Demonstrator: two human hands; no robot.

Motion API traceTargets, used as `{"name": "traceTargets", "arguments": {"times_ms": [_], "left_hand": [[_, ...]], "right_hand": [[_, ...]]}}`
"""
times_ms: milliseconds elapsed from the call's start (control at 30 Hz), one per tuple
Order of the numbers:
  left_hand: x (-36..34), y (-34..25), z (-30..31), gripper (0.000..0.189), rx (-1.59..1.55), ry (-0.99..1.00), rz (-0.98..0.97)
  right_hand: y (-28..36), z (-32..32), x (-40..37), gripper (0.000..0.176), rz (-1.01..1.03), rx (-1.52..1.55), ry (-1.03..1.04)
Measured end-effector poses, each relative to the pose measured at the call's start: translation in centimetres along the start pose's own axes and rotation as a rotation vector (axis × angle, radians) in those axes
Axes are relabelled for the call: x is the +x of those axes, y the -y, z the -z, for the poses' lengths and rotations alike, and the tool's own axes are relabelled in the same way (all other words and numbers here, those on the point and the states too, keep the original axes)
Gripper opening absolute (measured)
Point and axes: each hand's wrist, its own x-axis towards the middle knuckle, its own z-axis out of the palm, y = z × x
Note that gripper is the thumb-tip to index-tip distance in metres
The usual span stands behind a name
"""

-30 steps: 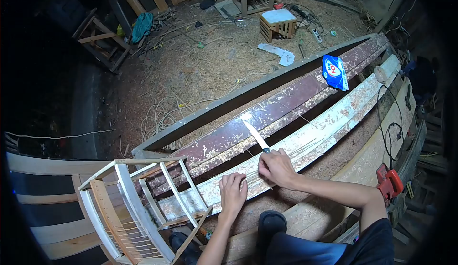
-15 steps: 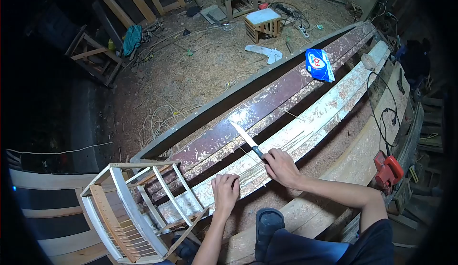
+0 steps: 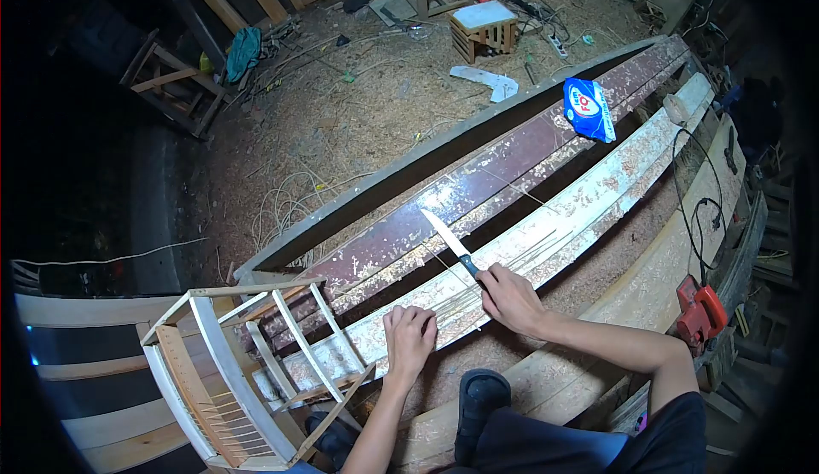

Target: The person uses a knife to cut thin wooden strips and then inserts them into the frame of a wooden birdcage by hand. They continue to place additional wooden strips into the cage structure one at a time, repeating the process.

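My right hand [image 3: 515, 302] is closed around the dark handle of a knife [image 3: 447, 233]. The pale blade points up and left over the gap and the maroon plank. Under both hands lies a long whitish board [image 3: 593, 191], flecked with shavings. Several thin strips [image 3: 522, 261] lie along it, between and beyond my hands. My left hand [image 3: 409, 339] rests on the board at the near end of these strips, fingers curled down on them; its fingertips are partly hidden. Left of that hand stands a small slatted wooden frame [image 3: 223, 337].
A blue and white packet [image 3: 589, 110] sits on the maroon plank [image 3: 503, 163]. At right, a red power tool [image 3: 701, 314] with a black cord rests by a curved board [image 3: 636, 299]. Beyond are a small slatted stool [image 3: 483, 29] and a shaving-covered floor [image 3: 341, 124].
The view has shifted slightly, moving most things a little to the right. My right hand still holds the knife, and my left hand stays on the strips.
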Motion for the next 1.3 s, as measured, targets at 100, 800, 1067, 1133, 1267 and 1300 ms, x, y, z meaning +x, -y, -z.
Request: {"name": "traceTargets", "arguments": {"times_ms": [100,800,1067,1133,1267,1300], "left_hand": [[0.0,0.2,0.1,0.011,-0.055,0.006,0.031],[0.3,-0.6,2.5,0.012,-0.076,0.047,0.11],[-0.6,-1.2,4.9,0.014,-0.076,0.014,0.139],[-0.5,-1.4,5.5,0.014,-0.005,-0.005,0.094],[-0.3,-1.6,5.1,0.015,0.071,0.091,0.072],[0.0,-1.9,4.9,0.015,0.073,0.09,0.07]], "right_hand": [[0.2,0.1,-0.1,0.035,0.012,-0.045,-0.011],[-0.8,-1.3,0.2,0.026,0.276,-0.19,0.067],[-1.1,-1.4,1.0,0.013,0.261,-0.168,0.039],[-1.2,-1.3,1.2,0.016,0.311,-0.197,0.052],[-1.6,-1.6,1.0,0.021,0.325,-0.179,0.045],[-1.7,-1.7,1.0,0.021,0.325,-0.179,0.043]]}}
